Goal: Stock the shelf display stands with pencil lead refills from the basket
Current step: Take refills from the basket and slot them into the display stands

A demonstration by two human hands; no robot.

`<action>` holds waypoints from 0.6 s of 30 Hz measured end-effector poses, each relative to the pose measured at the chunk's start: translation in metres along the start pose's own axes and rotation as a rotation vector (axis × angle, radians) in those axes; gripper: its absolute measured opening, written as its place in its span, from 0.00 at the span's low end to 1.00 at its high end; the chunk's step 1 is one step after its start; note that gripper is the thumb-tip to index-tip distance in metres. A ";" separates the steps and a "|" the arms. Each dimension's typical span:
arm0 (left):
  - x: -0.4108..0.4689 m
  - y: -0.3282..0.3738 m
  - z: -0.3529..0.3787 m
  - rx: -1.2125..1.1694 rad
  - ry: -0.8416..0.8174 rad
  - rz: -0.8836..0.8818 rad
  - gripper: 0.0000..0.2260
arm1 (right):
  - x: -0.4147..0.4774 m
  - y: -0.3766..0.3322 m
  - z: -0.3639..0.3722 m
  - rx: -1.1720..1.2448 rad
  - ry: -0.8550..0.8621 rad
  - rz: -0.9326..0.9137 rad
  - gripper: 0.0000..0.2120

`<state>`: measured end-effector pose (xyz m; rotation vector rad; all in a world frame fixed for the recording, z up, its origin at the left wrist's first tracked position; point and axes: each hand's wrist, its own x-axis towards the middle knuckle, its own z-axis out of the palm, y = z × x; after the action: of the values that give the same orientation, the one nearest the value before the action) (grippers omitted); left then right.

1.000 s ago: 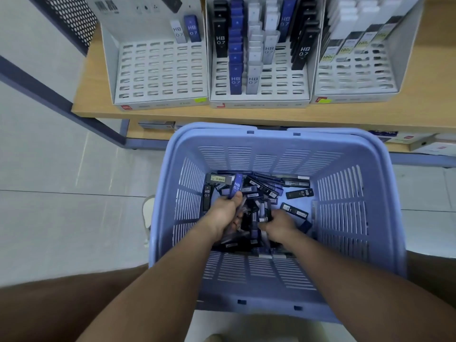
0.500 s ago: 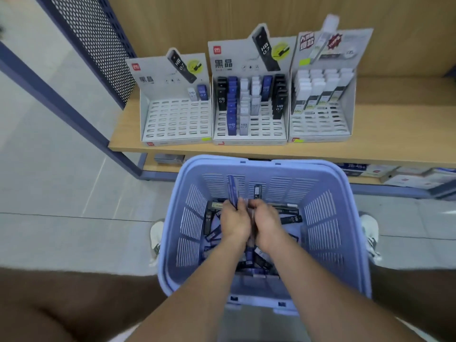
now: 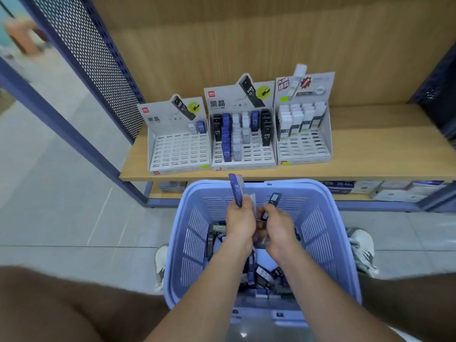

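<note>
Left hand [image 3: 240,219]: risen from your lilac slatted plastic basket [image 3: 318,193], gripping blue flat lead refill cases [image 3: 235,190]. Right hand [image 3: 278,225]: pinching one black refill case [image 3: 274,199]. Slotting likely follows.

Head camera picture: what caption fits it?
Left hand and right hand hold lead refills over the blue basket, facing three display stands.

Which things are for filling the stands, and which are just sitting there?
For the job:
blue plastic basket of loose refill cases
blue HB refill case in the left hand
black refill case in the right hand
three white cardboard display stands: left, middle, right

Just lying about:
stacked boxes on the lower shelf
dark perforated metal side panel
</note>
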<state>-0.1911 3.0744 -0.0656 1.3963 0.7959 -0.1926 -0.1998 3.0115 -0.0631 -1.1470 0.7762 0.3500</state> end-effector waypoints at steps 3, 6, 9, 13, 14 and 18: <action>-0.006 0.011 -0.003 -0.072 -0.063 0.010 0.11 | -0.007 -0.015 0.001 -0.105 -0.072 -0.091 0.09; -0.011 0.020 -0.002 -0.083 -0.001 0.087 0.08 | -0.021 -0.021 0.013 -0.116 -0.166 -0.126 0.09; -0.017 0.027 -0.004 -0.099 0.011 0.095 0.08 | -0.023 -0.021 0.016 -0.149 -0.255 -0.191 0.10; -0.020 0.037 -0.016 -0.225 -0.069 0.072 0.11 | -0.018 -0.035 0.006 -0.107 -0.312 -0.169 0.12; -0.021 0.041 -0.021 -0.246 -0.108 0.061 0.11 | -0.015 -0.040 0.003 -0.078 -0.297 -0.160 0.10; -0.031 0.059 -0.038 -0.014 -0.412 0.004 0.10 | -0.014 -0.059 -0.003 -0.056 -0.286 -0.201 0.07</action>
<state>-0.1954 3.1109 0.0014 1.2874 0.4515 -0.4544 -0.1747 2.9880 -0.0135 -1.1852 0.3995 0.3588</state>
